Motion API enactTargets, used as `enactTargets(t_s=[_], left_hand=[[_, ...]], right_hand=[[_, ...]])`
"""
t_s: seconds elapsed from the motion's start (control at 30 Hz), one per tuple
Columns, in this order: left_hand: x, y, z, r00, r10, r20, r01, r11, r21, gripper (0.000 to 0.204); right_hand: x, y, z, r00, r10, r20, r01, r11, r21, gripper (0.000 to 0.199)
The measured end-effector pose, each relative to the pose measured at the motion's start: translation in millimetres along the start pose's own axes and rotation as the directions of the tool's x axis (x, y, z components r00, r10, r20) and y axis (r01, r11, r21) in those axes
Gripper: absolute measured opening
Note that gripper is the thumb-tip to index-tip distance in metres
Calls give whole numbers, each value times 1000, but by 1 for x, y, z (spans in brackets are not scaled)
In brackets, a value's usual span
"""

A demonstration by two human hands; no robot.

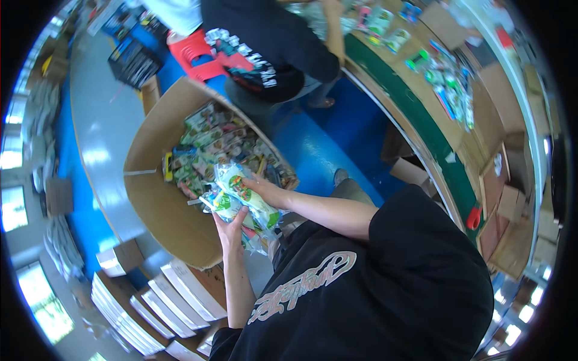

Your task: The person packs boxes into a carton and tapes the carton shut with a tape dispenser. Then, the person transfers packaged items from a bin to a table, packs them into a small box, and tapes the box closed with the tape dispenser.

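At the far left, stacks of flat white cartons [150, 307] lie on the floor, with a small white box [117, 259] just beside them. Next to these stands a large open cardboard box [156, 198], tilted in view and filled with a loose heap of small green-and-white plastic packets [217, 144]. The left hand [230, 231] is raised from below at the near rim of the box, fingers curled up around the underside of a bundle of clear plastic packets [241, 201] with green and orange print; the bundle rests in this hand, above the box opening and close to the person's chest. The right hand [265, 191] lies on top of the same bundle, fingers extended and pressed flat against it, so the bundle is clamped between both hands. Farther right, a second person in a dark printed shirt [271, 48] stands beside a long green-edged workbench [421, 120] carrying scattered coloured packets [448, 84].
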State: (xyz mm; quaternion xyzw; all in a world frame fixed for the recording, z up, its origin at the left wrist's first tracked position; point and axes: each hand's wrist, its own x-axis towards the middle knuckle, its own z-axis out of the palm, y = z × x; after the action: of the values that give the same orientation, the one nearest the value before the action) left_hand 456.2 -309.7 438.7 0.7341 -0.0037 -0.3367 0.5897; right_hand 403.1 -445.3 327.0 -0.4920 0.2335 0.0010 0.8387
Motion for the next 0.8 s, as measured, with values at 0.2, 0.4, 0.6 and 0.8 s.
enactTargets(t_s=[0.2,0.4,0.6,0.8], left_hand=[[-15,18,193,914,22,406,-61,995,83,80],[-46,44,416,626,-7,780,-140,983,121,73],[-8,1,620,353,-1,936,-217,973,83,72],[8,-27,769,429,92,899,-322,945,56,107]], right_hand=[[-110,-28,-173,951,-105,-291,188,943,274,95],[-265,-135,-326,793,-367,-486,525,816,240,59],[-316,-159,-521,670,-412,-618,441,890,-116,73],[-326,-164,-682,457,-362,-812,387,903,-185,93]])
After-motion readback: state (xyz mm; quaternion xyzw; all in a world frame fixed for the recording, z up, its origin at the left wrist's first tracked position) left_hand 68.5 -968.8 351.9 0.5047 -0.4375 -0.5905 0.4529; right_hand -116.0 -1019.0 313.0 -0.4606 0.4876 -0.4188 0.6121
